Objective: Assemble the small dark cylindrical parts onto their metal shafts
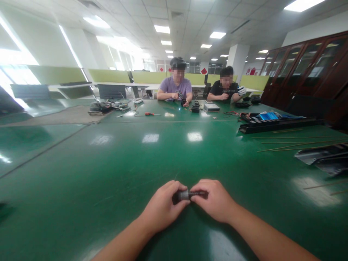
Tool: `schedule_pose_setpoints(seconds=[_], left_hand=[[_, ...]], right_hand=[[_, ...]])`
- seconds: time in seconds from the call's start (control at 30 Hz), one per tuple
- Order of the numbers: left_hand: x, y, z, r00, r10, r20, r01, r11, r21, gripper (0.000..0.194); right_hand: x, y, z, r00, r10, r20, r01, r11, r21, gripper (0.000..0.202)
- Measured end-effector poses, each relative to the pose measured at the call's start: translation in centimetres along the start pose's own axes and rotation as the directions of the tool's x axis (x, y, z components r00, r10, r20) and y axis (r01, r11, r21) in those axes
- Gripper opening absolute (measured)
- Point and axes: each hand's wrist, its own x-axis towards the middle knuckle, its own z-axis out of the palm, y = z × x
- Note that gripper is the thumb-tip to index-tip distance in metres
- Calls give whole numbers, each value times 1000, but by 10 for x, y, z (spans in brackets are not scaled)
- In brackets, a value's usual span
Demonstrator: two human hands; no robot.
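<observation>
Low in the middle of the head view, my left hand [166, 203] is closed around a short silver-grey metal cylinder [184, 195] with a dark end. Facing it, my right hand [213, 200] pinches a thin dark ridged rod [196, 193], which looks like a drill bit. The rod lies in line with the cylinder and meets its right end; whether the two are joined I cannot tell. Fingers hide parts of both pieces. Both hands are held just over the green tabletop [130, 163].
Across the table sit a person in a purple shirt [176, 87] and a person in black [221, 88], each handling parts. A screwdriver [152, 114] and a heap of electronic parts [108, 106] lie at the far side. Black rails [280, 125] and thin rods [296, 144] are on the right.
</observation>
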Motion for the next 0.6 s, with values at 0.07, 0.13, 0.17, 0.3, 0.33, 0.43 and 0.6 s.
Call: schedule_pose_setpoints(seconds=[0.07, 0.13, 0.17, 0.3, 0.33, 0.43, 0.6], left_hand=[[0, -1, 0, 1000, 4, 0, -4, 1000, 1, 18], [-1, -1, 0, 1000, 2, 3, -2, 1000, -1, 18], [-1, -1, 0, 1000, 2, 5, -2, 1000, -1, 18], [-1, -1, 1, 1000, 5, 13, -5, 1000, -3, 17], [-1, -1, 1, 1000, 3, 13, -3, 1000, -4, 17], [-1, 0, 1, 1000, -2, 14, 2, 1000, -7, 17], [0, -1, 1, 1000, -4, 17, 4, 1000, -11, 17]], right_hand=[[0, 0, 1, 1000, 6, -5, -6, 1000, 12, 11], [1, -1, 1, 1000, 12, -10, -11, 1000, 19, 11], [1, -1, 2, 1000, 15, -11, -15, 1000, 20, 11], [0, -2, 3, 1000, 29, -9, -29, 999, 26, 11], [0, -2, 3, 999, 32, -8, -32, 999, 28, 11], [0, -3, 2, 999, 36, -7, -35, 999, 26, 10], [1, -2, 2, 1000, 26, -14, -25, 1000, 17, 8]])
